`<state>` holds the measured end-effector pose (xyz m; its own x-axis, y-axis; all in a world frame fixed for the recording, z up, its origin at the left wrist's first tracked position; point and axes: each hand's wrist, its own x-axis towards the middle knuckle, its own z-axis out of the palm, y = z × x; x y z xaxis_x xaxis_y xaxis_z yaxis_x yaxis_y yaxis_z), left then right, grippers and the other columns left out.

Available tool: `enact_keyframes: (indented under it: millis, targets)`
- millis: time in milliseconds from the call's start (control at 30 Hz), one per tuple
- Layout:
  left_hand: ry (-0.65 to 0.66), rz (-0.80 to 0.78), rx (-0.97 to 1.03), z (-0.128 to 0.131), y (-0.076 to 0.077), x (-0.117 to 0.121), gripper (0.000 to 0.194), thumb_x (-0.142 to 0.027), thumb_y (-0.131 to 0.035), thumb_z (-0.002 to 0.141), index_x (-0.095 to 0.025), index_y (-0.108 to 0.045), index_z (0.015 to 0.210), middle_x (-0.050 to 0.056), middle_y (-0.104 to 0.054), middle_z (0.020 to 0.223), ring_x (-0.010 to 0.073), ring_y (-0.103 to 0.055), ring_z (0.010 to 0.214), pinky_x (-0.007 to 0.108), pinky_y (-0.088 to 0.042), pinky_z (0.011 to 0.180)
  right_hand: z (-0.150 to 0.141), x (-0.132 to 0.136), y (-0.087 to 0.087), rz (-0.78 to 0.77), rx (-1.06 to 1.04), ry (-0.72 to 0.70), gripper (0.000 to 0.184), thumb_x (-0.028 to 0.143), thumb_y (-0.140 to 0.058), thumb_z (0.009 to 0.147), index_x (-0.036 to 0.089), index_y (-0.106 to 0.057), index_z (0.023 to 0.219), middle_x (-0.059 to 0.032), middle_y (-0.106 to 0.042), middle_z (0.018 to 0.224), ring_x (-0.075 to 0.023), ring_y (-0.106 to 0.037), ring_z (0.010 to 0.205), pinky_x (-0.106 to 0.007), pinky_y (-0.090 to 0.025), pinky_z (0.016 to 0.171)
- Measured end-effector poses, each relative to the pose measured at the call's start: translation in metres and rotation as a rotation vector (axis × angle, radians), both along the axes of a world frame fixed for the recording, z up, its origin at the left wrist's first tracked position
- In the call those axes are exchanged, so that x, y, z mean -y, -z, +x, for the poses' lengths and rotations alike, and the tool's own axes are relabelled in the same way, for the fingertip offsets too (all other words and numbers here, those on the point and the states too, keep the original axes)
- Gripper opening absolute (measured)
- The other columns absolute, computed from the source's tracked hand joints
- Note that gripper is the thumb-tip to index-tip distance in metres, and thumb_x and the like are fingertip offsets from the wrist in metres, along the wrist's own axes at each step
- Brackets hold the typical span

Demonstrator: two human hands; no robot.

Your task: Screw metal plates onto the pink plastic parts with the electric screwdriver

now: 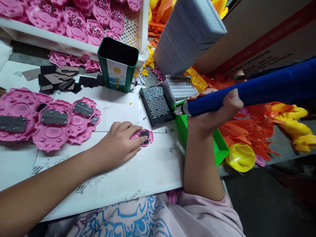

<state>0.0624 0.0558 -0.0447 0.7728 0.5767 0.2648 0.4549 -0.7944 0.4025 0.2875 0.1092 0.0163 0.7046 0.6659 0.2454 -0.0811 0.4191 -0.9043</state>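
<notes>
My left hand (122, 141) lies on the white table sheet and holds a small pink plastic part (150, 140) under its fingers. A fingertip presses on the dark plate (144, 133) set in that part. My right hand (209, 112) is wrapped round a blue electric screwdriver (209, 101), raised and pointing left. Its metal tip (179, 110) is over the right edge of a black screw tray (158, 105). Loose silvery screws cover the tray's far end, and others sit in its rows of holes. Whether a screw is on the tip cannot be made out.
Several pink parts with dark plates (53, 120) are stacked at left. Behind stand a green tin (118, 65), dark flat plates (59, 77) and a white crate (74, 46) of pink parts. At right are a green basket (221, 148), a yellow cup (240, 158) and orange pieces (242, 131).
</notes>
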Motion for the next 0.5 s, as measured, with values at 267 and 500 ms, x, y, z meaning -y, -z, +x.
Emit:
enact_keyframes:
  millis: [267,500]
  targets:
    - [-0.016,-0.003,0.011,0.001,0.000,0.002,0.026,-0.026,-0.049,0.097,-0.021,-0.069,0.114,0.012,-0.065,0.119,0.0304,-0.050,0.105,0.045,-0.036,0.085,-0.013,0.031,-0.007,0.198,0.046,-0.441,0.032,0.043,-0.055,0.069,0.026,-0.067,0.094,0.0051,-0.064,0.053,-0.0135,-0.057,0.041,-0.029,-0.053,0.042]
    - [-0.016,-0.010,0.015,0.001,-0.001,0.002,0.026,-0.026,-0.049,0.098,-0.022,-0.067,0.116,0.011,-0.065,0.118,0.0286,-0.051,0.103,0.042,-0.036,0.084,-0.029,0.039,0.008,0.234,0.072,-0.724,0.022,0.043,-0.063,0.072,0.028,-0.071,0.087,0.0012,-0.068,0.063,-0.0152,-0.061,0.049,-0.032,-0.055,0.051]
